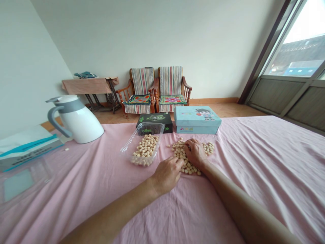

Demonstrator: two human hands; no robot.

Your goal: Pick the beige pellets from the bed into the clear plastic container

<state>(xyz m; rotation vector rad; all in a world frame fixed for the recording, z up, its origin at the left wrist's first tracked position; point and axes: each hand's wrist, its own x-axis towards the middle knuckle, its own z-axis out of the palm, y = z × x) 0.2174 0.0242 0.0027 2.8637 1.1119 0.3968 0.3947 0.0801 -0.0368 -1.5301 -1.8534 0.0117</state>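
Pale round seeds, like dried lotus seeds [188, 167], lie in a loose pile on a pink cloth [198, 206]. At the pile's left edge my left hand [167, 173] has its fingers bent and pressed together; what they hold, if anything, is hidden. My right hand [196, 152] rests over the pile's middle, fingers curled down into the seeds, and its fingertips are partly out of sight. Left of both hands stands a clear plastic tray [128, 144], apart from them, with many of the same seeds inside.
Behind the pile sit a light blue box [196, 122] and a black box [169, 126]. A white thermos jug [83, 123] stands left, near a tissue pack [30, 149] and a clear plastic lid [38, 176]. Two wooden armchairs [188, 88] are beyond the table.
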